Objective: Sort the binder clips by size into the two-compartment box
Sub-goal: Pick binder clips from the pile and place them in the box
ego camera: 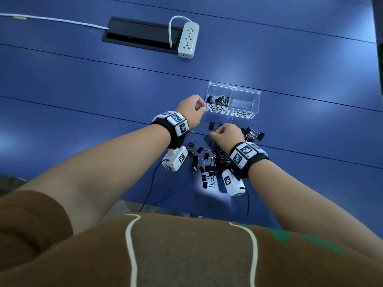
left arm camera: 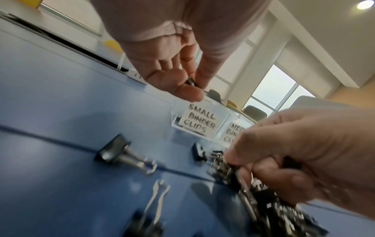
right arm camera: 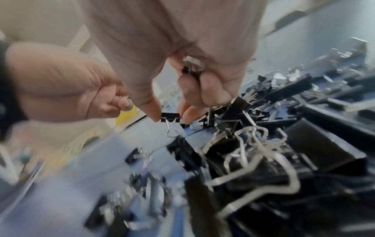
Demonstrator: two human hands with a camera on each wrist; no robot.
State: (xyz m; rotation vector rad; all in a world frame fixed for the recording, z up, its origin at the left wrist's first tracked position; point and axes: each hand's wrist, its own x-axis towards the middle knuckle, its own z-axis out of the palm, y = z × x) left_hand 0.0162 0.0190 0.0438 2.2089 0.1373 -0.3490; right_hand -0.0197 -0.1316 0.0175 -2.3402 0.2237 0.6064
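A clear two-compartment box (ego camera: 245,93) stands on the blue table. Its left half, labelled SMALL BINDER CLIPS (left arm camera: 199,121), holds several small black clips (ego camera: 218,99); the right half, labelled MEDIUM, looks empty. My left hand (ego camera: 202,107) hovers at the box's front left corner and pinches a small clip (left arm camera: 191,82) between thumb and fingertips. My right hand (ego camera: 213,134) is over the loose pile of clips (ego camera: 207,160). Its thumb and forefinger pinch a small black clip (right arm camera: 170,117), and its curled fingers tuck in a second clip (right arm camera: 191,69).
Larger clips (ego camera: 253,134) lie right of my right hand, in front of the box. A white power strip (ego camera: 188,39) and a black cable hatch (ego camera: 141,35) sit far back. The table's near edge (ego camera: 165,206) runs close to my body, with wrist-camera cables hanging over it.
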